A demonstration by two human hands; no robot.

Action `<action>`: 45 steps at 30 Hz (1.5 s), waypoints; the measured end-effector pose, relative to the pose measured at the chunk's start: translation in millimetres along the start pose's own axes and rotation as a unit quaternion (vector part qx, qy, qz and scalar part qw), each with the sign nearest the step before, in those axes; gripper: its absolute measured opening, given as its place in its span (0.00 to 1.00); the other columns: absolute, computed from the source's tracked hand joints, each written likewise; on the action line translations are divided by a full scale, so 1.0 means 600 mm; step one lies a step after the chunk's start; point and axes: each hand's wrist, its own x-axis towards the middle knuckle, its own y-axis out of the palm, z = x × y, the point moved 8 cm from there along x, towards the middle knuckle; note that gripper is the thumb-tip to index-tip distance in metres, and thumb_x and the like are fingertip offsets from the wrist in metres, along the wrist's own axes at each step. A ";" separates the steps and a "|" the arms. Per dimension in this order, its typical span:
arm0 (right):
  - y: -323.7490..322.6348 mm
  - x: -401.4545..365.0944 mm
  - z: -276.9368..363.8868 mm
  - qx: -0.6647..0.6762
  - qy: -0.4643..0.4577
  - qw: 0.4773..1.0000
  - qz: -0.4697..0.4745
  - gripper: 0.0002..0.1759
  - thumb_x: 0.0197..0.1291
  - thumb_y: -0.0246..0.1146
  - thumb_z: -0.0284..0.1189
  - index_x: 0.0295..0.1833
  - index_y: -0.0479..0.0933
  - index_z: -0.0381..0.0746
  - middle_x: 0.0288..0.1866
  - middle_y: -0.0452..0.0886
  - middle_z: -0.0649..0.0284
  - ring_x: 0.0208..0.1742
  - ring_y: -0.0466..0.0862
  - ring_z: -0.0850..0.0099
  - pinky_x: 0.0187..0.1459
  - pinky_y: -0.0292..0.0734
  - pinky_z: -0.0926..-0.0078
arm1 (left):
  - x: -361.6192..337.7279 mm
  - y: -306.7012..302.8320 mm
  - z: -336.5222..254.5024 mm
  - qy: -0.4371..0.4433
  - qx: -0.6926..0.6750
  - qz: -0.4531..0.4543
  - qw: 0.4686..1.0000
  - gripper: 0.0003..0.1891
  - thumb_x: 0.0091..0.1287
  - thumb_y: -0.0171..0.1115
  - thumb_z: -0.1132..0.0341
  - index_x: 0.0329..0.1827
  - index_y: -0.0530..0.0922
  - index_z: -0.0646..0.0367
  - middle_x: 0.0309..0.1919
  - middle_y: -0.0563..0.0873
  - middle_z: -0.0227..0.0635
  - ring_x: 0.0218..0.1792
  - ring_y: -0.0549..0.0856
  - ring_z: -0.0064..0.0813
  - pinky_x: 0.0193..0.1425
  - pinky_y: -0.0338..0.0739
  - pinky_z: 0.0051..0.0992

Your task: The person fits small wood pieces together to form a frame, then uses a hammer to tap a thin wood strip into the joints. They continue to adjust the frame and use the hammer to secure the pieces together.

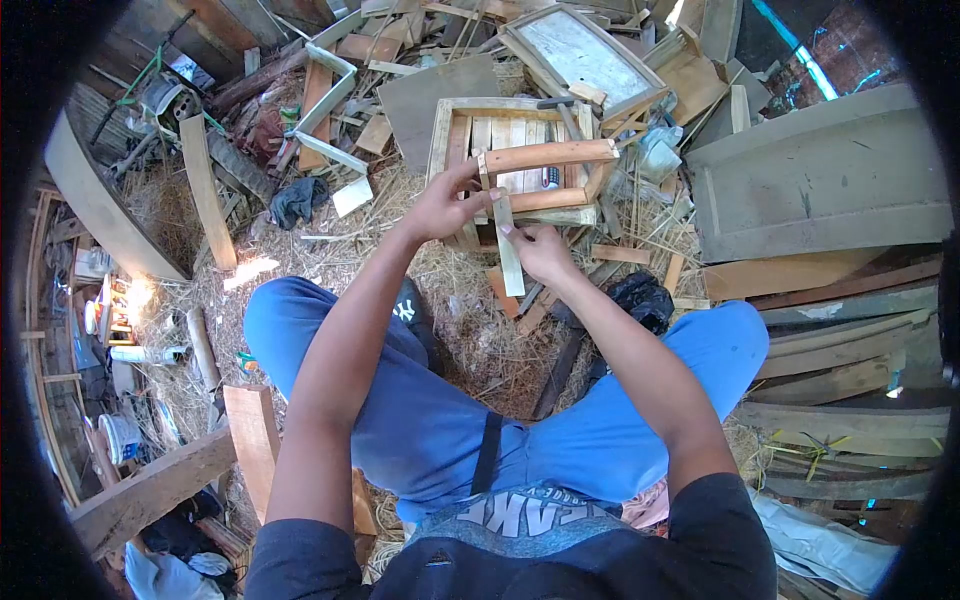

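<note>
A small reddish wooden frame (pixel 550 155) rests on a pale slatted wooden crate (pixel 440 130) in front of me. My left hand (pixel 448 205) is closed around the frame's left end, its thumb by the top of a thin pale wood strip (pixel 510 270). This strip slants down from the frame's near left corner. My right hand (pixel 540 252) pinches the strip partway along, with thumb and fingertips against it. Behind the frame, a hammer (pixel 568 115) lies across the crate's far right corner. A small dark cylindrical item (pixel 550 177) shows through the frame's opening.
Wood offcuts and straw cover the ground. A framed panel (pixel 585 55) leans behind the crate. On the right stand a large grey panel (pixel 810 170) and stacked boards (pixel 850 350). A black plastic bag (pixel 640 298) lies by my right knee, and an upright board (pixel 207 190) stands left.
</note>
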 end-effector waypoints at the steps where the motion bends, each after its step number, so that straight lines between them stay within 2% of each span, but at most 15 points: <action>1: 0.006 0.006 -0.006 -0.015 0.014 1.000 0.020 0.34 0.74 0.61 0.54 0.40 0.86 0.29 0.32 0.87 0.46 0.35 0.88 0.56 0.42 0.79 0.57 | 0.000 0.000 0.000 -0.003 0.000 0.001 1.000 0.29 0.74 0.70 0.61 0.74 0.73 0.62 0.62 0.85 0.36 0.64 0.80 0.26 0.71 0.74 0.33; 5: 0.010 0.004 -0.008 -0.022 0.021 0.999 0.038 0.34 0.74 0.60 0.55 0.44 0.87 0.29 0.37 0.89 0.45 0.42 0.90 0.53 0.47 0.81 0.57 | 0.003 -0.002 0.003 0.038 -0.004 -0.022 0.999 0.26 0.73 0.70 0.59 0.69 0.77 0.61 0.55 0.87 0.40 0.54 0.85 0.31 0.63 0.79 0.36; 9: 0.010 0.003 -0.010 -0.029 0.018 0.999 0.023 0.34 0.73 0.60 0.55 0.44 0.87 0.30 0.38 0.89 0.44 0.43 0.91 0.52 0.48 0.81 0.57 | 0.006 -0.003 0.004 0.055 -0.012 -0.021 0.998 0.27 0.73 0.71 0.58 0.70 0.76 0.61 0.55 0.87 0.40 0.54 0.85 0.30 0.62 0.80 0.36; 12: 0.006 0.004 -0.008 0.001 -0.001 1.000 -0.015 0.31 0.72 0.62 0.51 0.37 0.86 0.30 0.32 0.88 0.43 0.39 0.89 0.47 0.47 0.81 0.54 | 0.008 0.002 0.017 -0.004 -0.038 0.005 0.999 0.26 0.74 0.70 0.63 0.71 0.74 0.62 0.59 0.85 0.33 0.62 0.81 0.24 0.70 0.74 0.33; 14: 0.006 0.003 -0.009 -0.010 0.016 1.000 -0.001 0.32 0.72 0.63 0.52 0.39 0.87 0.29 0.34 0.88 0.42 0.40 0.89 0.46 0.47 0.80 0.53 | 0.010 -0.001 0.010 0.042 -0.024 -0.009 0.999 0.29 0.72 0.71 0.58 0.73 0.75 0.60 0.59 0.87 0.39 0.55 0.85 0.30 0.62 0.80 0.34; 17: 0.009 0.010 -0.017 -0.025 0.030 0.999 0.002 0.33 0.71 0.63 0.53 0.40 0.86 0.29 0.34 0.88 0.41 0.42 0.89 0.45 0.48 0.80 0.53 | 0.010 -0.002 0.014 0.040 -0.012 -0.012 0.999 0.29 0.72 0.71 0.59 0.72 0.76 0.60 0.60 0.87 0.38 0.55 0.85 0.29 0.62 0.81 0.34; 24: 0.010 0.010 -0.023 -0.025 0.055 0.998 0.024 0.35 0.72 0.61 0.57 0.45 0.87 0.30 0.41 0.90 0.44 0.45 0.90 0.52 0.50 0.81 0.58 | 0.007 0.000 0.014 0.023 -0.036 0.000 0.999 0.27 0.71 0.72 0.60 0.69 0.78 0.62 0.56 0.88 0.36 0.55 0.85 0.29 0.62 0.80 0.33; 27: 0.014 0.007 -0.026 -0.030 0.067 0.997 0.026 0.34 0.72 0.60 0.57 0.44 0.87 0.32 0.40 0.90 0.45 0.44 0.90 0.54 0.48 0.80 0.58 | 0.003 -0.001 0.021 -0.010 -0.014 0.014 1.000 0.26 0.69 0.74 0.60 0.67 0.80 0.63 0.53 0.88 0.36 0.55 0.85 0.29 0.60 0.81 0.33; 29: 0.006 0.002 -0.018 -0.009 0.046 0.999 -0.001 0.33 0.70 0.66 0.53 0.35 0.85 0.28 0.31 0.87 0.42 0.37 0.89 0.48 0.43 0.81 0.55 | 0.007 -0.007 0.027 0.030 -0.036 -0.021 0.999 0.24 0.68 0.75 0.60 0.63 0.82 0.64 0.50 0.88 0.34 0.53 0.85 0.27 0.57 0.83 0.31; 32: 0.022 0.019 -0.044 -0.002 0.020 1.000 -0.003 0.34 0.70 0.65 0.53 0.32 0.84 0.28 0.30 0.85 0.41 0.35 0.88 0.48 0.41 0.80 0.54 | -0.006 -0.017 -0.006 0.056 -0.063 -0.076 0.994 0.22 0.67 0.76 0.61 0.60 0.84 0.65 0.48 0.88 0.32 0.52 0.85 0.23 0.55 0.84 0.30; 33: 0.022 0.019 -0.043 -0.001 0.021 1.000 -0.004 0.34 0.70 0.65 0.53 0.32 0.84 0.28 0.30 0.85 0.41 0.35 0.88 0.48 0.41 0.80 0.54 | -0.006 -0.019 -0.010 0.056 -0.062 -0.074 0.994 0.22 0.67 0.76 0.61 0.60 0.84 0.65 0.48 0.88 0.32 0.52 0.85 0.23 0.55 0.84 0.30; 35: 0.026 0.018 -0.039 -0.031 0.017 0.999 0.007 0.31 0.73 0.62 0.52 0.38 0.86 0.31 0.32 0.87 0.46 0.34 0.89 0.56 0.39 0.80 0.60 | -0.006 -0.019 -0.014 0.037 -0.047 -0.050 0.997 0.20 0.72 0.70 0.65 0.63 0.81 0.66 0.56 0.87 0.35 0.59 0.83 0.25 0.69 0.77 0.33; 39: 0.024 0.020 -0.038 -0.058 0.029 0.998 0.011 0.30 0.74 0.62 0.51 0.41 0.87 0.31 0.33 0.88 0.47 0.34 0.89 0.57 0.40 0.80 0.60 | -0.004 -0.023 -0.013 0.032 -0.039 -0.035 0.998 0.19 0.70 0.72 0.65 0.60 0.83 0.66 0.54 0.87 0.33 0.58 0.83 0.24 0.68 0.78 0.34; 41: 0.022 0.016 -0.041 0.066 0.021 0.998 0.003 0.31 0.72 0.64 0.51 0.33 0.84 0.29 0.29 0.86 0.44 0.34 0.88 0.49 0.41 0.79 0.55 | -0.005 -0.023 -0.018 0.029 -0.029 -0.021 0.999 0.18 0.70 0.72 0.66 0.58 0.83 0.66 0.52 0.86 0.31 0.57 0.83 0.23 0.67 0.78 0.32; 45: 0.012 0.006 -0.027 0.052 0.015 0.999 0.006 0.31 0.73 0.63 0.51 0.36 0.85 0.29 0.31 0.87 0.45 0.35 0.88 0.50 0.41 0.79 0.56 | -0.005 -0.025 -0.025 0.060 -0.054 -0.045 0.996 0.19 0.66 0.78 0.61 0.52 0.87 0.67 0.45 0.88 0.32 0.48 0.86 0.22 0.55 0.83 0.30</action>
